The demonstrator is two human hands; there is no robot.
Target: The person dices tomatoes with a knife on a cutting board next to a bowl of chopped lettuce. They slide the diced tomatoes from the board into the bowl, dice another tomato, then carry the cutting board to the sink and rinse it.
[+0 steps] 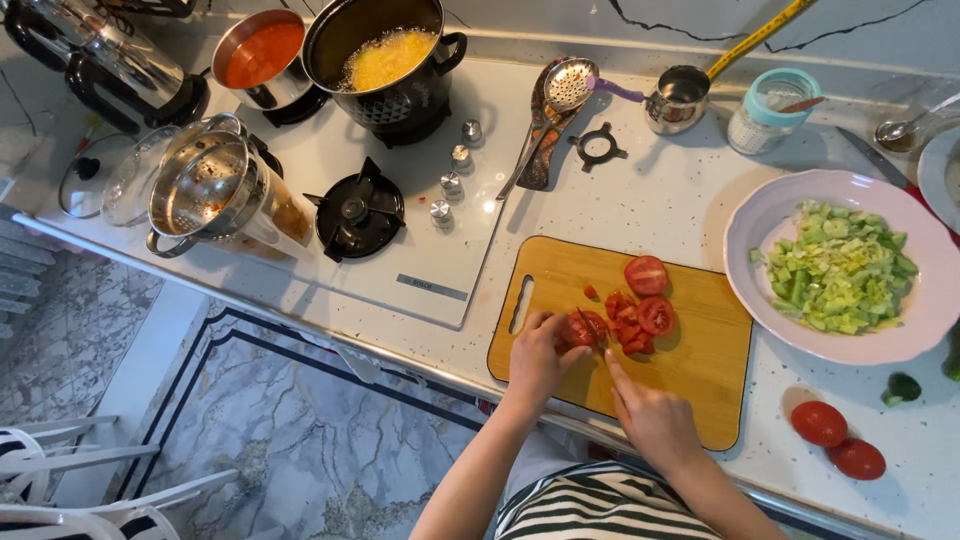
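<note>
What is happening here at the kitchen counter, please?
A person is cutting tomatoes on a wooden cutting board. The left hand steadies a tomato piece, and the right hand holds a knife against it. Chopped tomato and two halves lie beside it on the board. A bowl of chopped greens stands to the right, and two whole tomatoes wait on the counter. On the stove, a pot of yellow food is bubbling.
</note>
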